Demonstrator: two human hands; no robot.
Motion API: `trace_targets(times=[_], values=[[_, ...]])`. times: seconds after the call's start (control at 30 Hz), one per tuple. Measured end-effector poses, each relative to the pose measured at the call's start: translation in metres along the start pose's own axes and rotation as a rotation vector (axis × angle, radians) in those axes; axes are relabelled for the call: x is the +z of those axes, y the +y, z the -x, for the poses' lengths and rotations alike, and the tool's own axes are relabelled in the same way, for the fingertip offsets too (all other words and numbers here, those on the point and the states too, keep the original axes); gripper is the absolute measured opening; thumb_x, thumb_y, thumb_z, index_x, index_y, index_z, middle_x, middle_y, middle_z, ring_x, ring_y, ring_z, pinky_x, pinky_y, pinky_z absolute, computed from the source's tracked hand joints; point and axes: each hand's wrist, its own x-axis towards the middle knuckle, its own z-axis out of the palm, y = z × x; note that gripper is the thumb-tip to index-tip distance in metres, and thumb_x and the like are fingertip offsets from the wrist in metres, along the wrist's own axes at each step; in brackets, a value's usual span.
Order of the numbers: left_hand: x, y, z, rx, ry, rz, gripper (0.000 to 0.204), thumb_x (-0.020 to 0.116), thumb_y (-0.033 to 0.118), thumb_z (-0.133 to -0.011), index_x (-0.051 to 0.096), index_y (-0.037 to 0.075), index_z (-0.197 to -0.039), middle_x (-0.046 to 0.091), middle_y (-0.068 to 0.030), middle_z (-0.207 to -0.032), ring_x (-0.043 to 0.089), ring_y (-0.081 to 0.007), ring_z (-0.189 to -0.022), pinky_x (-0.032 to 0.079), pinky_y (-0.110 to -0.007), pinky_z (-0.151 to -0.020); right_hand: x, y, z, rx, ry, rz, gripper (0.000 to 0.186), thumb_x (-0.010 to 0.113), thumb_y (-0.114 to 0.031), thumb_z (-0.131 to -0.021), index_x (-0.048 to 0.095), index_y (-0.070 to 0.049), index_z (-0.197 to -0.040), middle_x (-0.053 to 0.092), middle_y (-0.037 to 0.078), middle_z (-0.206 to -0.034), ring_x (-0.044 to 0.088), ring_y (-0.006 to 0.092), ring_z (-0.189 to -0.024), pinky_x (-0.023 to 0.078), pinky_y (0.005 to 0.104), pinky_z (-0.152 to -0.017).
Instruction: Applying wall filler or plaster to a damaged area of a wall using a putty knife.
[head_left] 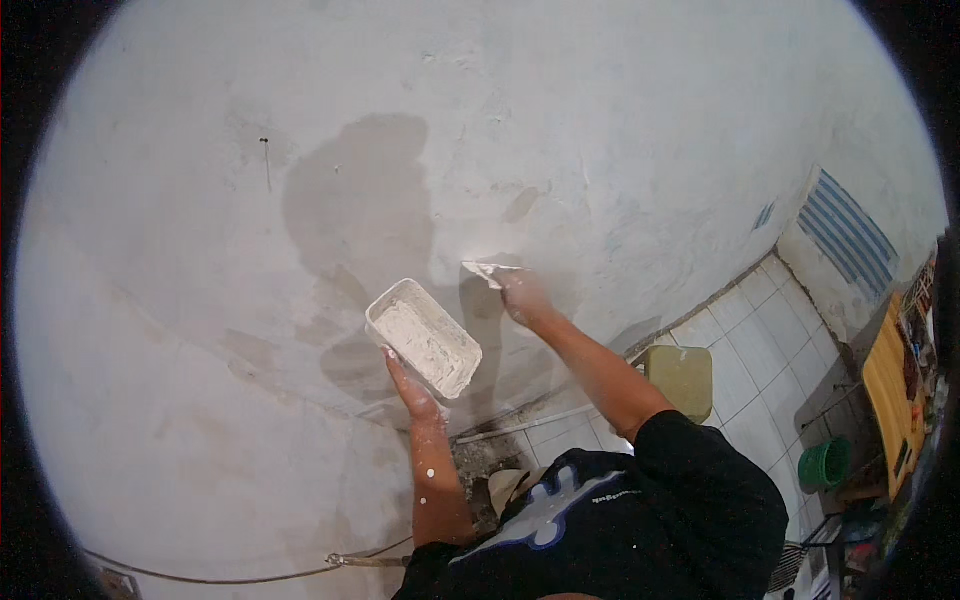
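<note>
My left hand (413, 390) supports a white rectangular plastic tub (448, 316) from below and its near side. Thick off-white putty (418, 338) coats the inside of the tub. To the right of it, my right hand (526, 300) is closed around a putty knife (484, 268), whose blade carries white putty and is at or close to the wall (600, 130); contact cannot be made out. The handle is mostly hidden by my fingers. Grey patches and shadows mark the pale wall around both hands. White specks dot my left forearm.
A yellowish plastic stool (682, 378) stands on the white floor tiles (755, 360) to my right. Farther right are a green basket (825, 463), a wooden tabletop (888, 385) and a blue striped panel (848, 235). A hose (240, 580) runs low at left; a nail (264, 141) protrudes from the wall.
</note>
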Motion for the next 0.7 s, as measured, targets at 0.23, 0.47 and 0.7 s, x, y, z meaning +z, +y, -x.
trace_targets(times=[0.23, 0.47, 0.7], values=[[-0.013, -0.002, -0.004, -0.016, -0.047, -0.001, 0.064, 0.029, 0.051, -0.087, 0.02, 0.008, -0.133, 0.028, -0.0114, -0.134, 0.031, -0.0278, -0.121, 0.028, -0.039, -0.099, -0.081, 0.006, -0.037, 0.249, 0.293, -0.12, 0.025, 0.055, -0.005, -0.068, 0.059, -0.002, -0.092, 0.059, 0.018, -0.078, 0.058, 0.033, -0.072, 0.045, 0.0395, -0.064], [-0.003, 0.0, 0.002, 0.024, 0.007, -0.066, 0.065, 0.029, 0.052, -0.087, 0.02, 0.007, -0.133, 0.028, -0.0119, -0.134, 0.031, -0.0279, -0.122, 0.028, -0.038, -0.099, -0.04, 0.004, -0.058, 0.385, 0.531, 0.102, 0.02, 0.058, -0.006, -0.063, 0.058, -0.006, -0.083, 0.057, 0.017, -0.069, 0.056, 0.0329, -0.066, 0.044, 0.0401, -0.057], [-0.02, 0.0, -0.005, 0.025, -0.076, 0.034, 0.064, 0.03, 0.051, -0.087, 0.022, 0.006, -0.132, 0.03, -0.0118, -0.133, 0.033, -0.0273, -0.12, 0.029, -0.037, -0.099, 0.002, -0.016, 0.012, 0.07, 0.05, 0.149, 0.015, 0.056, -0.006, -0.064, 0.054, -0.007, -0.079, 0.057, 0.014, -0.068, 0.056, 0.0329, -0.066, 0.045, 0.0424, -0.057]])
